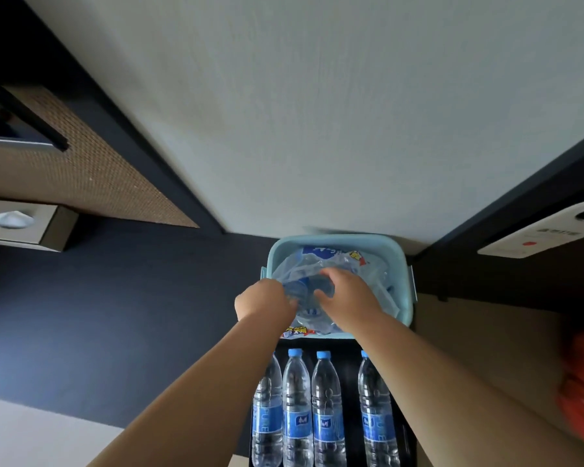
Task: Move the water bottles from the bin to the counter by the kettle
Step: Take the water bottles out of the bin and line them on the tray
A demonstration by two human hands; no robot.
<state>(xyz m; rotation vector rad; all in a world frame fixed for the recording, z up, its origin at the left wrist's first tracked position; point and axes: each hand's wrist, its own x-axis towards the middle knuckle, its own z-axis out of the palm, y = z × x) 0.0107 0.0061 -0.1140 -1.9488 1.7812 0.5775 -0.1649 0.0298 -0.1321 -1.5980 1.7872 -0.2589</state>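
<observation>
The left hand and the right hand are inside the light blue bin, close together; the fingers of both are curled into the crumpled plastic wrap that fills it. Four water bottles stand upright in a row on the dark surface just in front of the bin.

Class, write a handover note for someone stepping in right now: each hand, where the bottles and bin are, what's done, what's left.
Left hand: grips the plastic wrap inside the blue bin.
Right hand: grips the same wrap.
Done: four water bottles stand upright in a row on the dark surface beside the bin; the kettle is not in view.
Left: pull the wrapped bottles out of the bin and set them with the row.
</observation>
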